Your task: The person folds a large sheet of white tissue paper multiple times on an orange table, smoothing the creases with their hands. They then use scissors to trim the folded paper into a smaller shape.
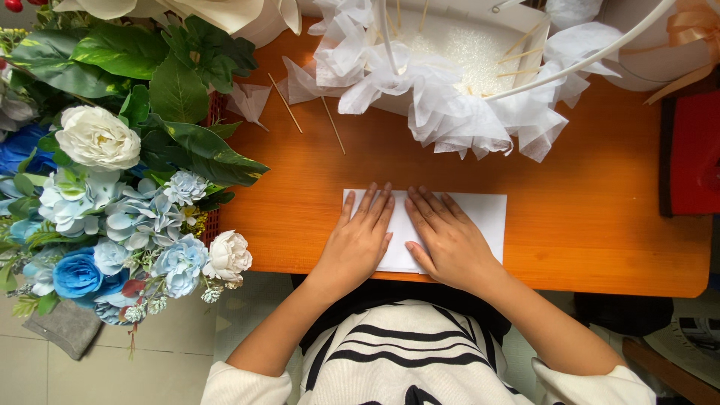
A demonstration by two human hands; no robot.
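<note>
From my remote seat, the far left is filled by a bouquet of artificial flowers [112, 202], white and blue blooms under broad green leaves, overhanging the left edge of the orange wooden worktop [592, 225]. Just right of the leaves, two thin wooden sticks [285, 103] lie loose on the worktop near the back. In the middle at the front edge I see a white sheet of paper [484, 214] lying flat, a rectangle with its long side along the edge. My left hand [358, 241] lies on its left part, palm down, fingers straight and close together, holding nothing. My right hand [448, 240] lies beside it the same way, flat with fingers extended; the two hands almost meet at the fingertips, and I can't quite tell whether they touch. Behind the paper sits a white basket [472, 52] trimmed with crumpled white tissue, more sticks poking from its foam. At far right is a red object [694, 154], cut off by the frame.
</note>
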